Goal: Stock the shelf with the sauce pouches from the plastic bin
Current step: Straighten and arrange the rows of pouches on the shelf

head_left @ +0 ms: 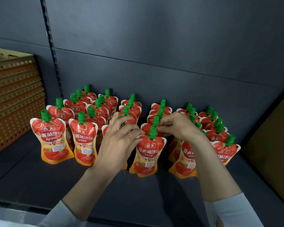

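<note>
the sauce pouches [84,141] are standing upright on the dark shelf [31,177], red and orange with green screw caps, lined up in six rows that run from the middle of the shelf toward its back panel [170,46]. the rows reach from near the left end of the shelf across to the right end, and a bare strip of shelf is left along the front edge. both hands are in over the middle rows. the left hand [120,141] is released, its fingers spread and fairly straight. its fingertips touch the left shoulder of the front pouch [147,154] of the fourth row from the left, and its palm covers the front of the third row. the right hand [179,126] comes in from the right with its fingers curled, the tips against the green cap of the second pouch [155,121] in that same row, just behind the front one. i cannot tell whether it actually pinches that cap or only touches it. pale sleeves [233,210] cover both forearms. past the left end of the shelf sits a stack of orange-brown perforated trays [15,95], and a brown cardboard sheet [272,136] leans at the right end.
</note>
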{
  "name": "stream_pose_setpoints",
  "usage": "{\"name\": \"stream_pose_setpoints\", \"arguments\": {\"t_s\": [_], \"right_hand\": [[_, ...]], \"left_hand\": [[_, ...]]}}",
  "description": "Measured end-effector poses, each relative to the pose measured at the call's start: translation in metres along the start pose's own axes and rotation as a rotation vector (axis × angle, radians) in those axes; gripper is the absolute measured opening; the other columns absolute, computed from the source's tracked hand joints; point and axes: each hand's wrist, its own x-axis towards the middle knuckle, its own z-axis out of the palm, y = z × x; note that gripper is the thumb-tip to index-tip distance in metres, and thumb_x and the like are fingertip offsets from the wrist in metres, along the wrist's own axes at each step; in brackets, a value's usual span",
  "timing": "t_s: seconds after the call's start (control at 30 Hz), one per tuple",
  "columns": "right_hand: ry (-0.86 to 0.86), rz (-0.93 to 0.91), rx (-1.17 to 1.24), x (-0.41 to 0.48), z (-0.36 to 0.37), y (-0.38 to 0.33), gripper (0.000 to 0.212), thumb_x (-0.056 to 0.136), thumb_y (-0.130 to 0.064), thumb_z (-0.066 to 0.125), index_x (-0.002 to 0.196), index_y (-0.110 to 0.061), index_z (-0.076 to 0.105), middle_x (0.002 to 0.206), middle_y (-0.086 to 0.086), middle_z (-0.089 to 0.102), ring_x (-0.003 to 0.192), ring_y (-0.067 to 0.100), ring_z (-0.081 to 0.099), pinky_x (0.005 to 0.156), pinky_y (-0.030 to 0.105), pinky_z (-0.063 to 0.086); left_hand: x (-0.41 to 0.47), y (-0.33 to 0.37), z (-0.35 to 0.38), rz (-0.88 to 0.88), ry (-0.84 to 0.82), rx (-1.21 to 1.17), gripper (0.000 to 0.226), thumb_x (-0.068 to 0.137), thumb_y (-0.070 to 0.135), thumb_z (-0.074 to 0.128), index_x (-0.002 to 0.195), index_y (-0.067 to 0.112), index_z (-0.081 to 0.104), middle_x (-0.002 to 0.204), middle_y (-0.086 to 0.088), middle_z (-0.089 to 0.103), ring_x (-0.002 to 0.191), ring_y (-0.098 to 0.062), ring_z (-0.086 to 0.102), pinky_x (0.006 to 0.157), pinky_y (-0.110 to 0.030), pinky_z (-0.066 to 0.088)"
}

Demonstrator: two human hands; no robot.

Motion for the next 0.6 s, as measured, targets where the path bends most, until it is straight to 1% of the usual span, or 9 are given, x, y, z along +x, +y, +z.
{"name": "stream_pose_setpoints", "arguments": {"t_s": [0.07, 0.1, 0.17, 0.23, 0.27, 0.3, 0.4, 0.5, 0.6], "right_hand": [[-0.013, 0.011, 0.099, -0.004, -0.008, -0.003, 0.01, 0.087, -0.021, 0.075, 0.094, -0.017, 0.079, 0.09, -0.004, 0.077, 0.086, 0.014, 0.074, 0.079, 0.034, 0.062], [0.017, 0.018, 0.137, -0.005, -0.014, -0.004, 0.012, 0.088, -0.026, 0.073, 0.094, -0.018, 0.079, 0.089, -0.003, 0.077, 0.085, 0.014, 0.074, 0.077, 0.033, 0.062], [0.182, 0.018, 0.127, -0.003, -0.026, -0.005, 0.011, 0.091, -0.031, 0.07, 0.09, -0.023, 0.078, 0.084, -0.004, 0.076, 0.083, 0.015, 0.074, 0.079, 0.034, 0.061], [0.348, -0.001, 0.002, 0.009, -0.034, -0.005, 0.006, 0.089, -0.028, 0.071, 0.087, -0.026, 0.076, 0.083, -0.007, 0.076, 0.087, 0.016, 0.072, 0.088, 0.04, 0.058], [0.345, -0.005, -0.058, 0.016, -0.035, -0.007, 0.005, 0.088, -0.026, 0.073, 0.09, -0.028, 0.076, 0.087, -0.007, 0.075, 0.094, 0.017, 0.07, 0.094, 0.041, 0.055], [0.294, -0.003, -0.108, 0.021, -0.034, -0.011, 0.009, 0.086, -0.025, 0.075, 0.094, -0.029, 0.076, 0.091, -0.006, 0.075, 0.1, 0.018, 0.067, 0.098, 0.041, 0.052], [0.121, -0.001, -0.274, 0.036, -0.029, -0.021, 0.013, 0.083, -0.025, 0.078, 0.096, -0.027, 0.078, 0.093, -0.008, 0.068, 0.11, 0.02, 0.061, 0.103, 0.04, 0.047], [0.082, -0.039, -0.311, 0.044, -0.028, -0.026, 0.01, 0.081, -0.024, 0.08, 0.092, -0.026, 0.079, 0.093, -0.008, 0.068, 0.107, 0.018, 0.064, 0.098, 0.037, 0.051], [0.073, -0.066, -0.246, 0.049, -0.024, -0.027, 0.01, 0.078, -0.026, 0.083, 0.079, -0.034, 0.077, 0.095, -0.001, 0.075, 0.104, 0.016, 0.065, 0.095, 0.037, 0.053]], "left_hand": [[0.0, -0.001, 0.001, 0.002, 0.002, -0.007, 0.017, 0.088, 0.028, 0.067, 0.1, 0.018, 0.075, 0.1, 0.004, 0.07, 0.119, -0.023, 0.051, 0.118, -0.048, 0.02], [0.0, -0.002, 0.001, 0.002, 0.005, -0.012, 0.019, 0.088, 0.03, 0.064, 0.099, 0.019, 0.075, 0.1, 0.004, 0.07, 0.119, -0.022, 0.051, 0.118, -0.048, 0.02], [0.001, -0.003, 0.002, 0.0, 0.008, -0.016, 0.022, 0.087, 0.033, 0.062, 0.099, 0.019, 0.075, 0.1, 0.005, 0.069, 0.119, -0.022, 0.051, 0.119, -0.047, 0.019], [0.001, -0.005, 0.002, -0.001, 0.006, -0.021, 0.021, 0.087, 0.032, 0.063, 0.099, 0.02, 0.075, 0.101, 0.005, 0.069, 0.12, -0.022, 0.052, 0.119, -0.047, 0.019], [0.0, -0.005, 0.002, 0.001, 0.004, -0.026, 0.021, 0.087, 0.032, 0.063, 0.099, 0.02, 0.075, 0.101, 0.006, 0.069, 0.12, -0.022, 0.052, 0.119, -0.047, 0.019], [0.0, -0.005, 0.001, 0.003, 0.002, -0.032, 0.02, 0.087, 0.032, 0.063, 0.098, 0.02, 0.075, 0.102, 0.006, 0.069, 0.12, -0.022, 0.052, 0.118, -0.048, 0.02], [0.001, -0.007, 0.0, 0.008, -0.01, -0.026, 0.02, 0.087, 0.033, 0.063, 0.098, 0.021, 0.075, 0.102, 0.006, 0.068, 0.121, -0.022, 0.051, 0.117, -0.049, 0.022], [0.002, -0.011, -0.001, 0.015, -0.032, -0.028, 0.022, 0.088, 0.035, 0.062, 0.098, 0.022, 0.075, 0.103, 0.007, 0.067, 0.123, -0.023, 0.05, 0.116, -0.051, 0.025], [0.002, -0.013, -0.003, 0.016, -0.057, -0.028, 0.023, 0.088, 0.038, 0.06, 0.098, 0.023, 0.075, 0.104, 0.008, 0.067, 0.124, -0.023, 0.049, 0.115, -0.051, 0.027]]}}
